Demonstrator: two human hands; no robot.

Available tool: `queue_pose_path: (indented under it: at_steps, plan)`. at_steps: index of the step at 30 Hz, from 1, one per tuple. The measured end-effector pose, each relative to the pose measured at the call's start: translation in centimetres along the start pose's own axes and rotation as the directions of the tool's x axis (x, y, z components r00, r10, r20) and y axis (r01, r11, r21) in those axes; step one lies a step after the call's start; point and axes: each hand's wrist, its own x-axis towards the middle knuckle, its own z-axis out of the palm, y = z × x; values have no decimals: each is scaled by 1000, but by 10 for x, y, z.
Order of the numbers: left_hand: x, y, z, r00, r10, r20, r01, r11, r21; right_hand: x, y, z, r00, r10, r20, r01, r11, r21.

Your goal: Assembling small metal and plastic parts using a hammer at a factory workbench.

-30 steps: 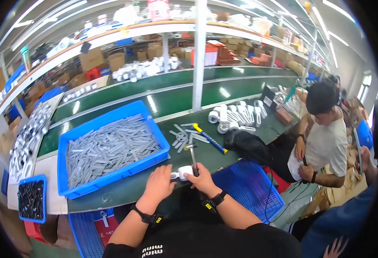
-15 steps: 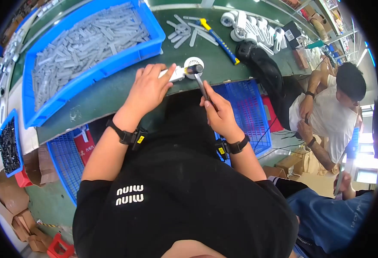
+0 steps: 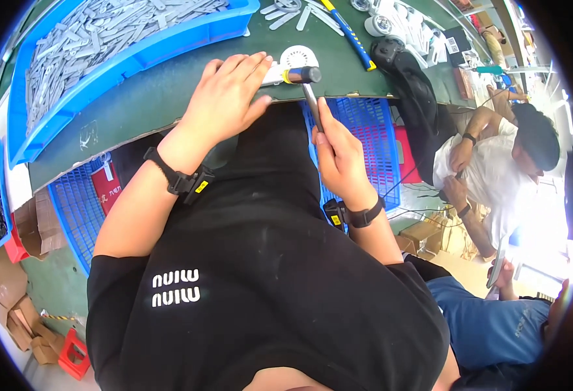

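Note:
My right hand (image 3: pixel 342 153) is closed round the handle of a small hammer (image 3: pixel 312 104). The hammer's dark head with a yellow band lies over a white plastic part with a round slotted head (image 3: pixel 298 58), near the bench edge. Whether the hammer touches the part, I cannot tell. My left hand (image 3: pixel 229 98) presses its fingers on the part's narrow white end, holding it against the bench, with the thumb standing off. The fingers cover much of that end.
A blue tray (image 3: pixel 149 62) of grey flat strips stands at the left. Loose strips (image 3: pixel 303 16), a yellow-and-blue hammer (image 3: pixel 350 36) and white round-headed parts (image 3: pixel 381 25) lie farther back. Blue baskets (image 3: pixel 365 146) sit below the bench. Two people are at the right.
The view has shifted, so the bench sits higher in the picture. The hammer head remains over the white part. My left thumb stands farther out from the fingers.

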Motion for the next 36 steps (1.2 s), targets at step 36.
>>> queue_pose_path:
  at_steps: [36]
  plan:
    - [1,-3,-1,998,-54,28,57,992,-114,-2,3,34,994,88,-67,-92,994,-59]
